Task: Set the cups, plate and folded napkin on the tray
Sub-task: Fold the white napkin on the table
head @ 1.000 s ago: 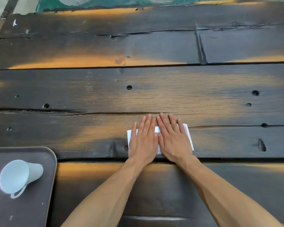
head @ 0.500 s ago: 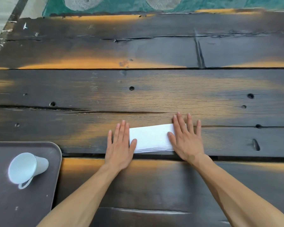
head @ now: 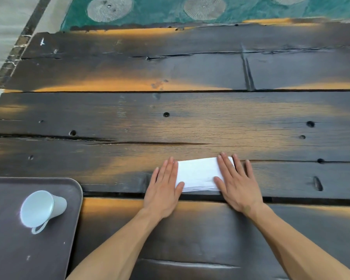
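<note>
Both hands lie flat, fingers extended, grasping nothing: the left hand (head: 163,188) and right hand (head: 235,184) press the ends of the folded napkin (head: 198,174) near the table's (head: 190,122) front edge. On the tray (head: 73,199) at the front-left corner stands one white cup (head: 41,209).

The desk (head: 210,126) was built of broad dark planks running left to right, worn down to orange-brown in patches. Small round holes dotted the boards, and long cracks ran along the grain. Beyond its far edge lay a teal rug (head: 251,9) patterned with pale ribbed discs. At the far left a pale floor (head: 0,21) showed, crossed by a dark strip.
</note>
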Motion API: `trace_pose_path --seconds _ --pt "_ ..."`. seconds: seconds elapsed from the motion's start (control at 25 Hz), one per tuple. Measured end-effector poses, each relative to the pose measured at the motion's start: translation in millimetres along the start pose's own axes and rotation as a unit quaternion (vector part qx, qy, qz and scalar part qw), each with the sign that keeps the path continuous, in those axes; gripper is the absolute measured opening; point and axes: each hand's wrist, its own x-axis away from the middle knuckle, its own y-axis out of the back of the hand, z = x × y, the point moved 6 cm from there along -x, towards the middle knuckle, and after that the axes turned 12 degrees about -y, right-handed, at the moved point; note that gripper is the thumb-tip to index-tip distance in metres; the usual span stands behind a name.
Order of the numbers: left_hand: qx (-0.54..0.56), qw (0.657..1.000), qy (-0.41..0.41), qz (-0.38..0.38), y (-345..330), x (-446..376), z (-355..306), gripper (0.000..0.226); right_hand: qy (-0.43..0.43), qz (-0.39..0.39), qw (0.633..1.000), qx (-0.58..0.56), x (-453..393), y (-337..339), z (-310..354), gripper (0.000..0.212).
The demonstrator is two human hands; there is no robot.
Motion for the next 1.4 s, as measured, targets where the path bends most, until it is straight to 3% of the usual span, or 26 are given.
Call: trace_pose_path --seconds 0.16,0.32,0.44,0.6,0.72,0.88,1.0,1.2,1.28,1.4 --pt "0.027 1.000 -0.008 -0.001 5.8 1.2 2.7 0.065 -0.017 0.052 0.998 -0.003 -5.0 -2.1 -0.4 0.066" --pt "0.020 1.000 -0.020 -0.005 39.2 -17.3 17.6 0.057 0.008 0.027 0.999 0.020 -18.7 29.5 -6.4 0.059" --pt "0.088 0.993 0.060 0.053 57.3 -35.7 32.4 0.047 -0.034 0.099 0.993 -0.051 -33.1 45.1 -7.9 0.050" --pt "0.160 0.972 0.164 0.060 61.9 -33.8 42.8 0.017 -0.129 0.155 0.960 -0.194 -34.4 49.3 -8.4 0.030" --pt "0.304 0.930 0.204 0.023 58.3 -20.2 43.4 0.010 -0.169 0.157 0.929 -0.291 -21.7 53.3 -19.8 0.016" --pt "0.487 0.834 0.253 -0.058 63.3 12.0 36.1 0.011 -0.222 0.160 0.850 -0.449 7.3 51.8 -32.4 0.012" --pt "0.562 0.773 0.277 -0.094 66.6 37.8 29.7 0.015 -0.230 0.156 0.788 -0.550 32.0 54.1 -26.8 0.012" --pt "0.639 0.701 0.280 -0.152 79.5 82.6 28.1 0.022 -0.199 0.143 0.710 -0.661 68.5 70.1 -1.8 0.014" --pt "0.653 0.684 0.272 -0.179 85.9 102.3 34.1 0.021 -0.173 0.149 0.693 -0.684 83.6 76.5 14.9 0.015" --pt "0.618 0.711 0.253 -0.222 95.1 130.3 49.7 0.021 -0.146 0.147 0.684 -0.699 105.7 82.6 42.2 0.013"
